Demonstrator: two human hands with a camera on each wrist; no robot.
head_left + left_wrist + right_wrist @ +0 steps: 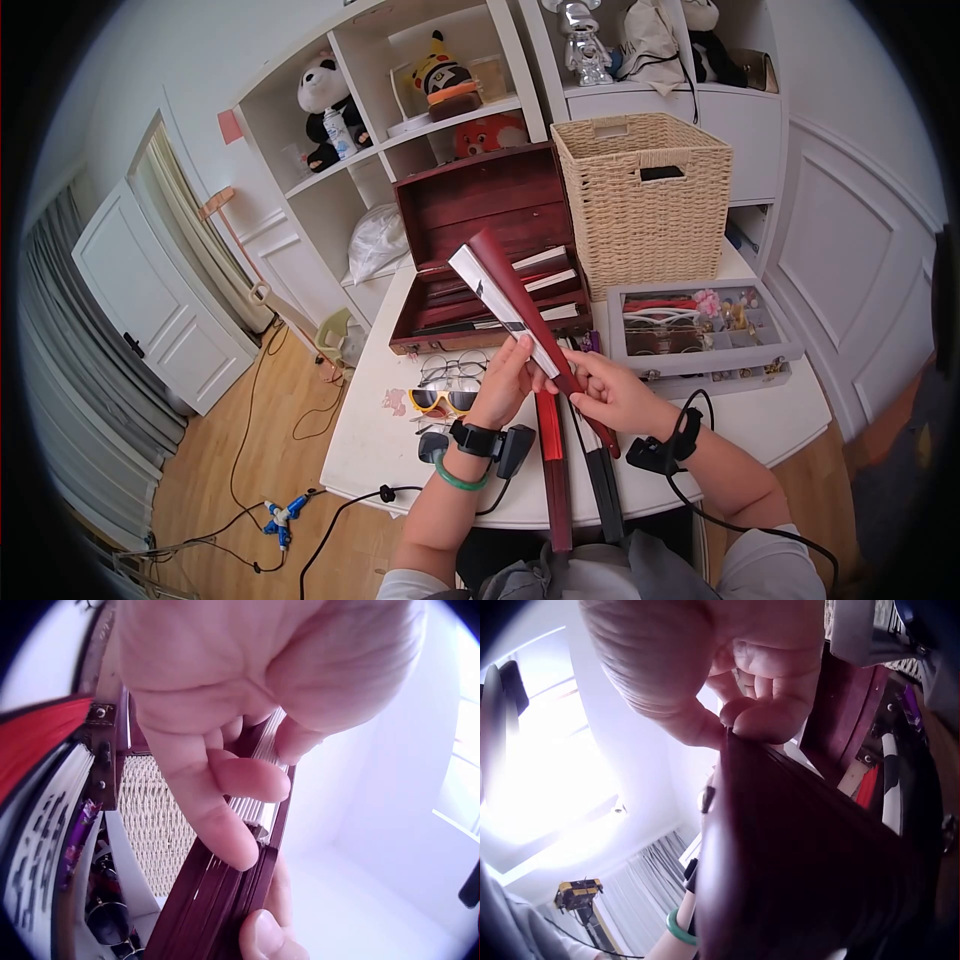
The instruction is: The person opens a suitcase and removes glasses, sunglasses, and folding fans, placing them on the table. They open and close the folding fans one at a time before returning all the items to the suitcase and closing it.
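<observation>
Both hands hold a dark red folding fan (510, 300) with a white pleated leaf, tilted up to the left above the table. My left hand (505, 385) grips its white side; in the left wrist view the fingers of that hand (225, 712) curl over the pleats (262, 750). Lower down, my right hand (618, 395) pinches the dark red sticks. Close up in the right wrist view, thumb and fingertips of the right hand (705, 667) pinch the edge of the fan (780, 840). Beneath lie a red fan (553, 470) and a black fan (602, 480), over the table's front edge.
An open dark red case (480, 215) holds several fans at the back. Right of it stand a woven basket (640, 220) and a grey accessory box (700, 363). Several glasses (445, 401) lie left on the white table (365, 450). Black cables trail from both wrists.
</observation>
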